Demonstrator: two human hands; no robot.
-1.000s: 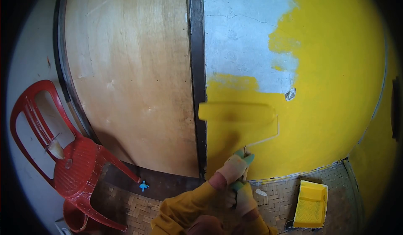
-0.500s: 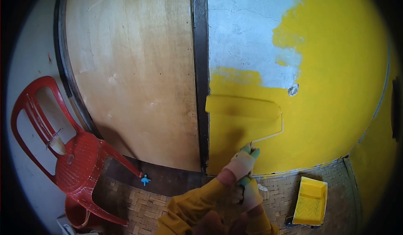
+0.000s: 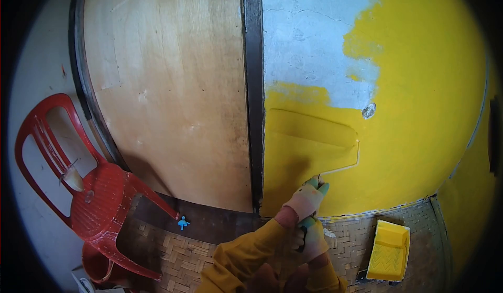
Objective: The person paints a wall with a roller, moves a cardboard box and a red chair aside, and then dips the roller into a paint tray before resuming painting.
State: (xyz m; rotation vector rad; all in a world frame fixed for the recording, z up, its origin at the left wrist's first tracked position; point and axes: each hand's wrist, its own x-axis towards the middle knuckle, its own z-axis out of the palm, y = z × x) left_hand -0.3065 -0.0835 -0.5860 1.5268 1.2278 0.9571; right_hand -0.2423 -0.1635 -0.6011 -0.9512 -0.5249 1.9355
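Observation:
A paint roller coated in yellow lies against the wall, within its painted lower area. Its wire frame bends down from the right end to the handle. Around the upper part of that handle my left hand, in a stained light glove with green fingertips, is closed. Just below it, my right hand, gloved too, is closed on the lower part of the handle, which is mostly hidden by the hands. Above the roller, a pale blue unpainted patch meets ragged yellow edges.
A dark wooden post borders the wall beside a plywood panel. On the woven floor, a yellow paint tray stands at right. A red plastic chair at left holds a bag of pale liquid; a small blue object lies near its leg.
The roller has shifted slightly up and to the right, its left end now off the dark post's edge. Both hands keep their hold, and the view has moved a little.

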